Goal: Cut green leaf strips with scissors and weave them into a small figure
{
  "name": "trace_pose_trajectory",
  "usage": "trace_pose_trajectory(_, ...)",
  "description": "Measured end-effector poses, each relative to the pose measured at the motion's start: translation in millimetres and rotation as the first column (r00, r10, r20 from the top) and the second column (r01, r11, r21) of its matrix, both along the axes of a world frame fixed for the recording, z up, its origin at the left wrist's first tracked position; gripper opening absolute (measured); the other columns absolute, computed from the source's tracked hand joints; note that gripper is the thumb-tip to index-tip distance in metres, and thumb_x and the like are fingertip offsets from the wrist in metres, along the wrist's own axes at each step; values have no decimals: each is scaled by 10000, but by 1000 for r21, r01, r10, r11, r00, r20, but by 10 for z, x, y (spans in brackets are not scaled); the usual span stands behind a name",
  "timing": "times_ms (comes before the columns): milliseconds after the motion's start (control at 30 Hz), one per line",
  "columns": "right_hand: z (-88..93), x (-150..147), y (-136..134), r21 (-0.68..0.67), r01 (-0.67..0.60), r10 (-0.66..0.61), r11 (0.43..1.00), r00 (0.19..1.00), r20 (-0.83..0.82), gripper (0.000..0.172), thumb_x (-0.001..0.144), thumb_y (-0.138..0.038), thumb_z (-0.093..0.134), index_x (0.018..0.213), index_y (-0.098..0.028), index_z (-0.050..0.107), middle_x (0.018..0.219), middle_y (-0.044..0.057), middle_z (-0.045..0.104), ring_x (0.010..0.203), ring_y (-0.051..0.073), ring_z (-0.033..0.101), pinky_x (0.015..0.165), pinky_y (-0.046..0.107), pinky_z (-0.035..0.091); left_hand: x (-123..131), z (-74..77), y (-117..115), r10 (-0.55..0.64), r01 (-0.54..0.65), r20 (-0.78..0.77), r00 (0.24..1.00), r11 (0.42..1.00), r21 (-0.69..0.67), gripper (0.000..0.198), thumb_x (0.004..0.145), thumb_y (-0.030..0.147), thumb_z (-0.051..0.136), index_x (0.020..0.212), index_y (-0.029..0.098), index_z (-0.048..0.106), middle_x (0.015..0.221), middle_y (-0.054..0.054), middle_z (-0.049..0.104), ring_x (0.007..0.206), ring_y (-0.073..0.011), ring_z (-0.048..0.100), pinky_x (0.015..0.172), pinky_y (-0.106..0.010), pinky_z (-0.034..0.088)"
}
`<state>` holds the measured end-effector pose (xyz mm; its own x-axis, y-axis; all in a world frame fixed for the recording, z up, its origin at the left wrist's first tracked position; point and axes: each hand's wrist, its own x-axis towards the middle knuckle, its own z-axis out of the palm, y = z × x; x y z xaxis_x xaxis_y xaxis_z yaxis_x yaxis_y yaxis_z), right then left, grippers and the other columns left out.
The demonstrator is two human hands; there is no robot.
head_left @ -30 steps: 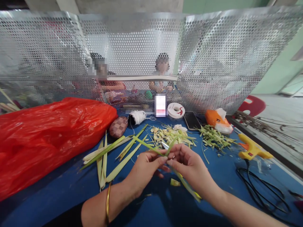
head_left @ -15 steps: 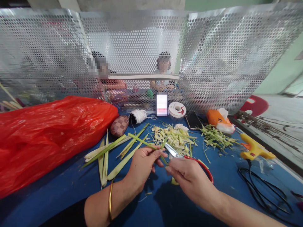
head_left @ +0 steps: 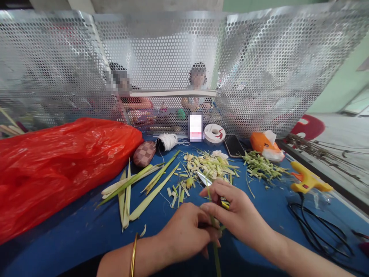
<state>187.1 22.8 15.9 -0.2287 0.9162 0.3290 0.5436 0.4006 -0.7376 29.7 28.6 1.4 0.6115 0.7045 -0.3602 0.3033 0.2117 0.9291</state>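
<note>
Plainly, the left hand (head_left: 191,229) and right hand (head_left: 235,206) both pinched a green leaf strip (head_left: 216,254), with scissors (head_left: 204,179) just beyond the right hand, leaf scraps (head_left: 211,166) farther out

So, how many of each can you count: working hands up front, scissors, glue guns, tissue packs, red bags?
Hands up front (left hand, right hand): 2
Scissors: 1 pair
Glue gun: 1
Tissue pack: 1
Red bag: 1
Total: 6
</note>
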Motion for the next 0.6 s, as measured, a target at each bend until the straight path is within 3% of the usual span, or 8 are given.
trace_pose_trajectory(67,-4,-38,-34,-23,-41,40,999,998,-55,180,875,-237,588,701,-196,602,696,4,581,659,139,561,590,248,434,3,-47,-12,-15,16,-11,1000,1000,4,194,751,236,555,619,159,675,629,-28,668,434,-105,538,463,-229,441)
trace_pose_trajectory(167,23,-81,-113,182,-104,98,978,994,43,169,914,-190,529,794,-202,648,705,6,590,642,130,554,591,250,410,-13,-58,55,65,-65,-6,998,996,-54,218,740,283,581,569,160,637,550,-11,625,390,-92,504,377,-193,337)
trace_pose_trajectory(267,24,-127,-182,461,-222,88,859,952,294,217,930,-133,466,898,-191,673,712,20,621,610,141,543,614,294,396,-45,-33,164,236,-226,24,971,952,-205,179,699,286,643,571,161,640,456,33,540,349,-67,417,342,-180,252)
trace_pose_trajectory(333,-22,-155,-201,557,-346,57,755,881,469,251,930,-105,430,907,-154,675,693,32,625,620,161,549,661,331,408,-68,-20,227,340,-312,73,938,916,-252,162,710,294,668,634,152,677,469,34,546,359,-59,392,341,-177,240)
trace_pose_trajectory(433,-159,-176,-186,555,-506,20,661,751,660,240,917,-114,435,920,-126,675,774,67,650,710,203,582,788,391,421,-98,-16,287,438,-399,130,890,883,-248,179,765,305,662,708,140,700,538,-1,608,398,-66,448,329,-170,213)
trace_pose_trajectory(600,-358,-184,-118,470,-543,-71,696,599,798,198,884,-140,481,941,-103,667,856,107,657,780,244,593,761,406,449,-117,-23,319,538,-433,189,822,805,-407,134,799,270,677,803,136,683,797,-60,717,576,-86,623,375,-133,327)
